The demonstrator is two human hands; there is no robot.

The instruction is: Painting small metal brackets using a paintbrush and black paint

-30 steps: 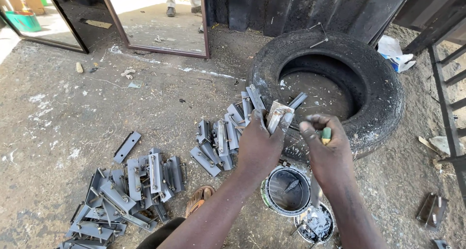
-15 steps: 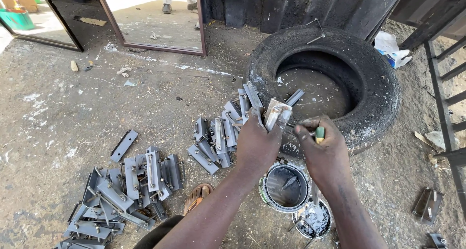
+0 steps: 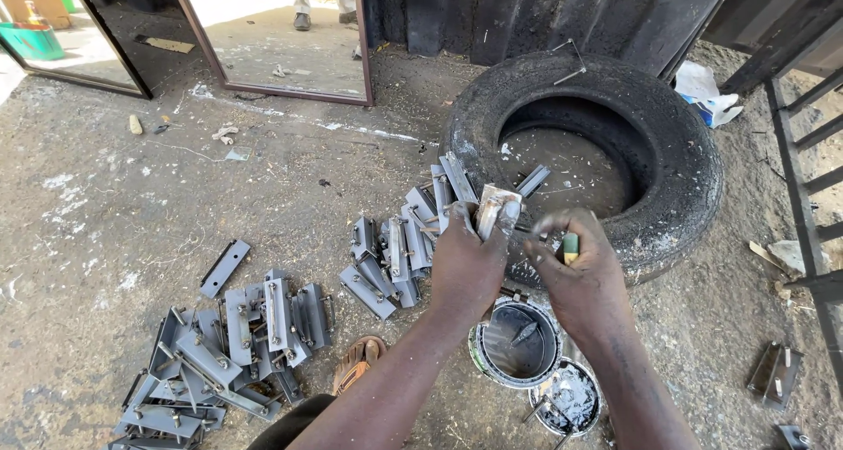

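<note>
Grey metal bracket (image 3: 494,211) sits clamped in my left hand (image 3: 465,270), above the paint tin (image 3: 515,345). My right hand (image 3: 580,279) pinches what looks like a small brush (image 3: 570,246). Grey-coated brackets (image 3: 399,252) lean by the tyre (image 3: 615,125); a bigger pile (image 3: 219,345) lies left, finish unclear. Dirt ground (image 3: 132,195), outdoors.

Metal bracket (image 3: 496,211), wet and glossy with grey paint; stacked metal brackets (image 3: 399,252) in matt grey; worn rubber tyre (image 3: 676,165), dusty and rough; paint-smeared metal tin (image 3: 518,345); gritty, matt concrete ground (image 3: 132,204).
</note>
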